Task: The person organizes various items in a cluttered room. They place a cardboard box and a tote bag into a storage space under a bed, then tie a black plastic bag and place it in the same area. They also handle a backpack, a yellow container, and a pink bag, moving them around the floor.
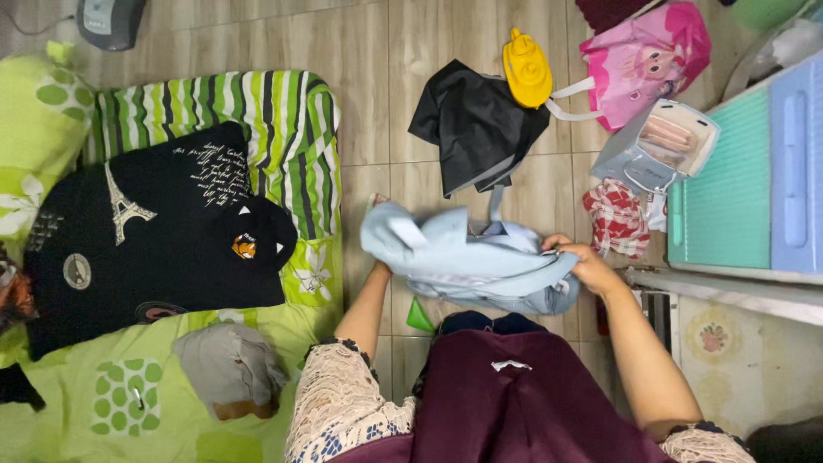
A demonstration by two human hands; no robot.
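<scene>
A light blue garment (463, 257) hangs bunched between my two hands over the tiled floor. My right hand (583, 264) grips its right end, fingers closed on the fabric. My left hand is hidden behind the cloth at its left side (375, 267), where my forearm ends; it seems to hold the garment. A dark maroon cloth (523, 403) lies across my lap below.
Black printed shirts (146, 231) lie stacked on a green mattress (77, 403) with a striped green sheet (283, 120). A black garment (471, 129), yellow iron-shaped object (526, 70), pink bag (643, 60), red checked cloth (615, 219) and teal drawer unit (737, 189) lie ahead and right.
</scene>
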